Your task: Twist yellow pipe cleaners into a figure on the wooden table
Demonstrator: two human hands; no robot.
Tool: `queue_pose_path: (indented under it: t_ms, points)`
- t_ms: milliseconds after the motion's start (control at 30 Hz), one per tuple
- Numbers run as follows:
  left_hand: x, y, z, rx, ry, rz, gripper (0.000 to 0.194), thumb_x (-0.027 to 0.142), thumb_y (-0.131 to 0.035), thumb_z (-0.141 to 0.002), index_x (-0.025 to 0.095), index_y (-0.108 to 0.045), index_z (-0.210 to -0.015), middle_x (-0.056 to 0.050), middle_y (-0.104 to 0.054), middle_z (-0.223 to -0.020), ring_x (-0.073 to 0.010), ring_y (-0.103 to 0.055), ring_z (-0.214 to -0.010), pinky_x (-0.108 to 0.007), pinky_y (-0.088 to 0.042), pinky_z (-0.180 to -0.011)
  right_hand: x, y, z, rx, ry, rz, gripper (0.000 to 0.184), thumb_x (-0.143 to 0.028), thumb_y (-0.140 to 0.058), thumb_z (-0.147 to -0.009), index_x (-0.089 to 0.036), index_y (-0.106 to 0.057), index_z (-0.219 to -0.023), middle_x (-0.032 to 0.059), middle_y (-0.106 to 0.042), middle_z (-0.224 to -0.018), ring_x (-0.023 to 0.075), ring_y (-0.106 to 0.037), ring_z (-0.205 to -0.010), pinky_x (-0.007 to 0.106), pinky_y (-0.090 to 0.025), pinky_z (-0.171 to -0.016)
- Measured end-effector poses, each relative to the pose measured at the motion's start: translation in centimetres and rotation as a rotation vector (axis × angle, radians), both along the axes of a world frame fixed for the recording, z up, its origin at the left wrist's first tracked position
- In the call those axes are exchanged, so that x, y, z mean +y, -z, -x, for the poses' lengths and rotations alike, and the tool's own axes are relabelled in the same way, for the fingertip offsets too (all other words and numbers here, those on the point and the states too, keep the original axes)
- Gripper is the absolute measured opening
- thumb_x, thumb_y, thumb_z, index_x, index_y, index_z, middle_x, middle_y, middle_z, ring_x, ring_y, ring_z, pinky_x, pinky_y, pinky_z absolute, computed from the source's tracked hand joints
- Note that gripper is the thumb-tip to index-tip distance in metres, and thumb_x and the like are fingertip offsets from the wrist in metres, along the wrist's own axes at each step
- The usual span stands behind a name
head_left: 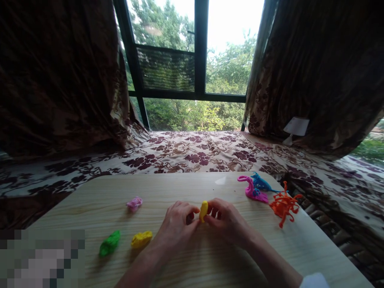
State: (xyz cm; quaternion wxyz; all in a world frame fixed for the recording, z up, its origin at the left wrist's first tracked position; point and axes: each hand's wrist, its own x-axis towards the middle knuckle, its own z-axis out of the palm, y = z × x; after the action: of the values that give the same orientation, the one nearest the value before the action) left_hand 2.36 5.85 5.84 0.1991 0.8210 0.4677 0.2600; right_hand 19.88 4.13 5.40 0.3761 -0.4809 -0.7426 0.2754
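Note:
My left hand [177,224] and my right hand [225,218] meet over the middle of a light wooden table [192,264]. Both pinch a small yellow clay piece [203,210] between their fingertips, held upright just above the tabletop. Left of my hands lie a yellow clay lump [141,239], a green clay lump [109,243] and a small pink clay lump [134,203]. To the right sit a pink clay figure [253,191], a blue clay figure [261,183] and an orange clay figure with thin legs [283,205].
The table stands on a floral brown-and-cream cover [192,152] below a window [195,60] with dark curtains [57,76] on both sides. A white tag [296,127] hangs by the right curtain. A blurred patch covers the lower left corner.

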Motion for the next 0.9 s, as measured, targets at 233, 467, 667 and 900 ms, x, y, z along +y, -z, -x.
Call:
queue_pose_path:
  t_ms: [233, 467, 667, 900]
  points:
    - [0.1, 0.4, -0.3, -0.012, -0.038, -0.015, 0.011, 0.031, -0.056, -0.072, 0.022, -0.061, -0.075, 0.0, -0.058, -0.069, -0.0173, -0.051, -0.075, -0.029, -0.036, -0.073, 0.0, 0.0, -0.2, -0.101, -0.033, -0.03, 0.01, -0.012, -0.054, -0.075, -0.02, -0.061, -0.075, -0.003, -0.053, -0.071, 0.0078, -0.051, -0.059, 0.017, -0.037, -0.053]
    - [0.0, 0.6, -0.4, -0.002, -0.02, -0.024, 0.006, 0.027, -0.056, -0.071, 0.022, -0.058, -0.07, 0.0, -0.058, -0.07, -0.0173, -0.051, -0.076, -0.029, -0.036, -0.074, 0.2, 0.2, -0.2, -0.204, 0.001, -0.042, 0.01, -0.015, -0.057, -0.074, -0.018, -0.057, -0.064, -0.0025, -0.051, -0.069, 0.0076, -0.049, -0.058, 0.017, -0.034, -0.051]
    - [0.4, 0.7, -0.4, 0.022, 0.007, -0.028, 0.01, 0.026, -0.055, -0.071, 0.021, -0.058, -0.063, 0.0, -0.059, -0.066, -0.0175, -0.051, -0.077, -0.029, -0.036, -0.075, 0.5, 0.1, 0.0, -0.25, -0.031, -0.054, 0.013, -0.009, -0.054, -0.071, -0.017, -0.051, -0.061, -0.0035, -0.05, -0.066, 0.007, -0.046, -0.057, 0.017, -0.03, -0.05]
    - [0.2, 0.7, -0.6, 0.114, -0.012, -0.076, 0.015, 0.023, -0.053, -0.074, 0.022, -0.059, -0.06, 0.0, -0.059, -0.063, -0.0173, -0.05, -0.075, -0.031, -0.035, -0.075, 1.1, 0.7, 0.2, -0.305, -0.046, -0.049, 0.01, -0.009, -0.053, -0.07, -0.017, -0.053, -0.064, -0.0039, -0.051, -0.064, 0.0078, -0.045, -0.057, 0.018, -0.03, -0.051]
